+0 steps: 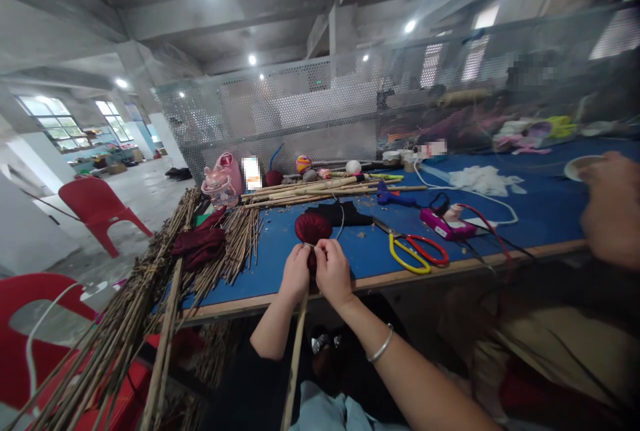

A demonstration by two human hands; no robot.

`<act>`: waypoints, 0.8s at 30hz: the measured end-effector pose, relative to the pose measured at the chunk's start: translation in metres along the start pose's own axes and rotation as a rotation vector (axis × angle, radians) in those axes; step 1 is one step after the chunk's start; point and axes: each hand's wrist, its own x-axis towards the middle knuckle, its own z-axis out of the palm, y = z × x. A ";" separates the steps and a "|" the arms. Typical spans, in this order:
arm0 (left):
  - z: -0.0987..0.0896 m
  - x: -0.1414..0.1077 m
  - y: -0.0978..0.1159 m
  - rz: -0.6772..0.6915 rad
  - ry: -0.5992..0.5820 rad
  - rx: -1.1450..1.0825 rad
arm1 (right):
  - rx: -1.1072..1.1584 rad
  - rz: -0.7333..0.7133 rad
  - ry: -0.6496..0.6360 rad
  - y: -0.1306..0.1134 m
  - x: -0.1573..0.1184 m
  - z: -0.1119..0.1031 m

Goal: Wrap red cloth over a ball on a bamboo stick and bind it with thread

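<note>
A dark red, ball-shaped fabric bundle rests at the table's near edge, right above my fingers. My left hand and my right hand meet at its base, fingertips closed around a thin pale strand stretched between them. Below my left hand a light wooden stick slants down toward my lap; its upper end is hidden by my hands. A thin pale wire curves behind my right hand. Black cloth lies behind the ball. Scissors with yellow and red handles lie to the right.
Bundled thin sticks and folded dark red fabric are at left. Long peeled sticks lie farther back. A purple power strip and white cable are at right. Another person's hand holds a pale round object.
</note>
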 end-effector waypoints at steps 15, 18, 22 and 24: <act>0.002 0.000 -0.002 -0.110 -0.031 -0.137 | 0.919 0.504 -0.111 0.020 0.009 -0.006; 0.002 0.001 -0.007 -0.117 -0.035 -0.157 | 1.025 0.520 -0.103 0.018 0.009 -0.008; 0.002 0.002 -0.010 -0.117 -0.041 -0.174 | 1.095 0.488 -0.122 0.018 0.008 -0.010; 0.001 0.003 -0.010 -0.115 -0.046 -0.183 | 1.051 0.471 -0.122 0.017 0.007 -0.010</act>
